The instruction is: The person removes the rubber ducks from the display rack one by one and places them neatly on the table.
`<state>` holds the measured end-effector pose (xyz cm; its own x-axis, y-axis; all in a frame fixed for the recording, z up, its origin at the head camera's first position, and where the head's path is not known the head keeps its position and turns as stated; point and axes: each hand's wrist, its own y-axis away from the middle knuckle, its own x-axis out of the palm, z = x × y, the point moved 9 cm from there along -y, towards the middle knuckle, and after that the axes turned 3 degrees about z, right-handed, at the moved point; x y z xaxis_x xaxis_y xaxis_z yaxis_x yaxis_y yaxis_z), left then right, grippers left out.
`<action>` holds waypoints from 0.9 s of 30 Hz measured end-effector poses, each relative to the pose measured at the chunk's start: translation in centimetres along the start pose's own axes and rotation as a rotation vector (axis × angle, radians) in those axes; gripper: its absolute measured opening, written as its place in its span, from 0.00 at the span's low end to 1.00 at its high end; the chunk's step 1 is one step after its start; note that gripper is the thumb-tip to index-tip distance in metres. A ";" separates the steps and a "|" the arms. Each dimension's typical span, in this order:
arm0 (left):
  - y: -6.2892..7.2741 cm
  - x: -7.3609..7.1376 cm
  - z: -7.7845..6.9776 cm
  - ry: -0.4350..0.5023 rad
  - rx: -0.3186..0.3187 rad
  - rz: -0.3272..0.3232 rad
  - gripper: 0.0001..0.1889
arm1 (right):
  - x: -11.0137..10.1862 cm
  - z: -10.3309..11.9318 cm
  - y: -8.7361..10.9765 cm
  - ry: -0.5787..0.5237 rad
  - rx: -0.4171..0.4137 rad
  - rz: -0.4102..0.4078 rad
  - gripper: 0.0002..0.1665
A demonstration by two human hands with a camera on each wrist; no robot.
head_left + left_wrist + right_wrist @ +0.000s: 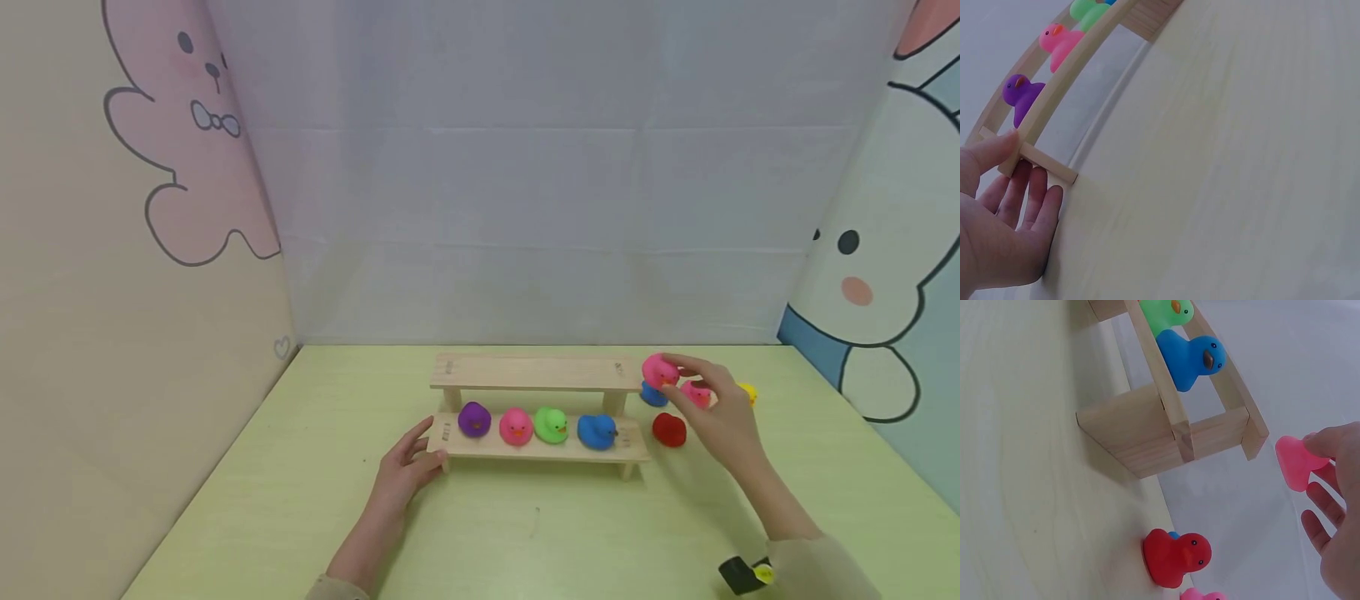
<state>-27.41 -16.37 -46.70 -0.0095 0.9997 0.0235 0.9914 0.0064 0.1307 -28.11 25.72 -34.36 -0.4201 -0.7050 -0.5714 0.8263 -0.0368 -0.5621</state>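
Note:
A two-step wooden shelf (536,372) stands on the table. Along its lower step sit a purple duck (474,419), a pink duck (516,427), a green duck (551,425) and a blue duck (597,432). My left hand (403,473) grips the lower step's left end, thumb on top and fingers beneath, as the left wrist view shows. Just off the upper step's right end, my right hand (722,417) pinches another pink rubber duck (659,370) between thumb and fingers, raised above the table.
Right of the shelf sit a red duck (669,430), a partly hidden blue duck (654,396), a further pink duck (696,392) and a yellow duck (748,393), partly behind my right hand. A black item (741,575) lies near my right sleeve. A pale curtain (525,208) hangs behind.

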 end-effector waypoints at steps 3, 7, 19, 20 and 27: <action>-0.1 -0.1 0.0 -0.002 0.008 0.004 0.34 | -0.4 -0.6 0.3 0.011 -0.012 -0.013 0.26; -0.2 -0.2 0.1 -0.005 0.017 0.009 0.33 | -0.9 -1.6 0.7 0.022 -0.003 -0.025 0.26; -0.3 -0.1 0.3 -0.013 0.014 0.019 0.33 | -2.2 -5.0 1.8 0.083 0.094 0.009 0.27; -0.3 -0.1 0.3 -0.014 0.014 0.017 0.33 | -2.3 -5.3 1.9 0.086 0.100 0.013 0.27; -0.3 -0.1 0.3 -0.020 0.012 0.007 0.33 | -2.7 -7.0 2.3 0.091 0.102 0.081 0.28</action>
<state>-27.69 -16.45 -47.01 -0.0003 1.0000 0.0048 0.9930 -0.0003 0.1183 -27.73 32.52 -38.33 -0.3786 -0.6415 -0.6672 0.8909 -0.0572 -0.4506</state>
